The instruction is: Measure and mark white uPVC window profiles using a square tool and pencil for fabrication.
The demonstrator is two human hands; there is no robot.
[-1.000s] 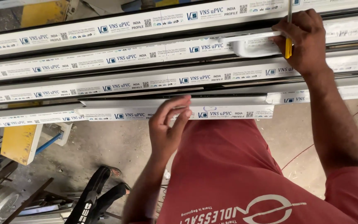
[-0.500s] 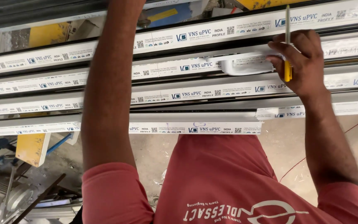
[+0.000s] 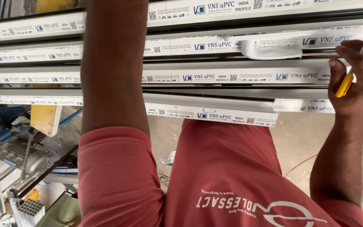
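Left arm is stretching further up, its hand now out of frame, grip untellable, while the right hand is gripping a screwdriver against the profiles.

Yellow board, lower left, below the profiles. Blue-and-grey machine beside it, possibly a saw; view blurred. White ribbed offcut at bottom left. Thin red wire across concrete floor.
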